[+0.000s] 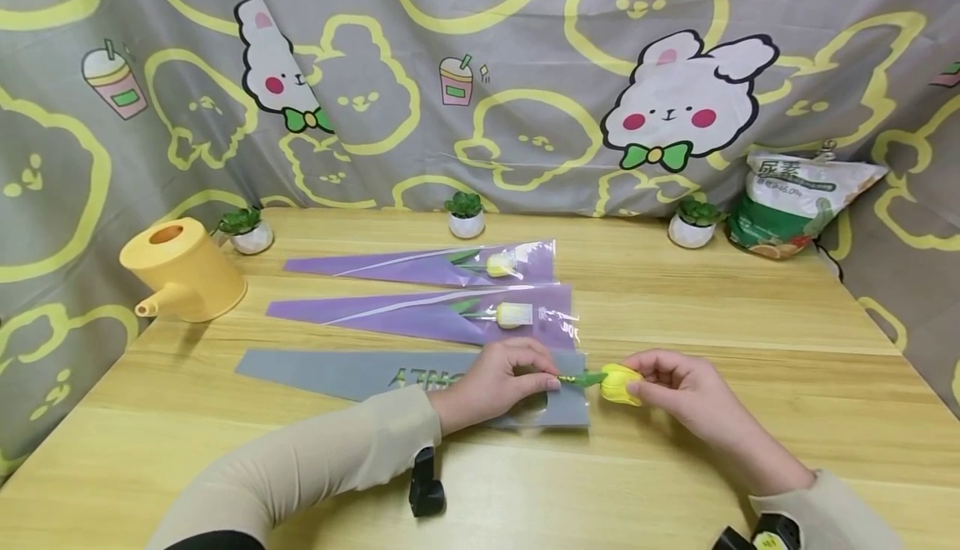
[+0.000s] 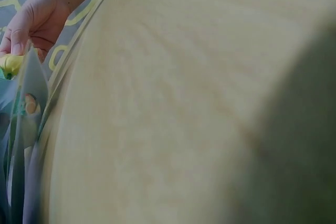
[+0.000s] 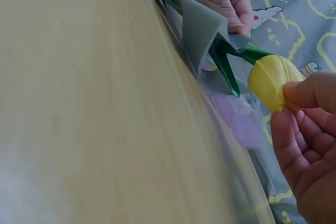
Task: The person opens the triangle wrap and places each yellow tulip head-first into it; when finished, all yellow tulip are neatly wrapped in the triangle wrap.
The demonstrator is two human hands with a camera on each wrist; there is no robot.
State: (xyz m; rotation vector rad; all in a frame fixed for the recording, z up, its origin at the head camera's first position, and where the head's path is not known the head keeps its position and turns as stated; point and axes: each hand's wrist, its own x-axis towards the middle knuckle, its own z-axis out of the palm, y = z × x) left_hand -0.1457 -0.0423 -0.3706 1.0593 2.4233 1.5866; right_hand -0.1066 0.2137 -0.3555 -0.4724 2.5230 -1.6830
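Note:
My right hand (image 1: 693, 392) pinches the yellow head of an artificial tulip (image 1: 619, 385) between thumb and fingers. Its green leaves and stem point left into the mouth of a grey flower sleeve (image 1: 330, 371) lying on the table. At that mouth my left hand (image 1: 498, 383) pinches the sleeve's edge, seen best in the right wrist view, where the grey sheet (image 3: 197, 30) lifts open around the green leaves (image 3: 226, 72). Most of the stem is hidden inside the sleeve. The left wrist view catches the right hand (image 2: 39, 22) on the tulip.
Behind the grey sleeve lie two purple sleeves (image 1: 390, 313), each with a yellow tulip. A yellow watering can (image 1: 198, 279) stands at the left. Small potted plants (image 1: 467, 221) line the back, and a green-white bag (image 1: 787, 204) leans at the back right.

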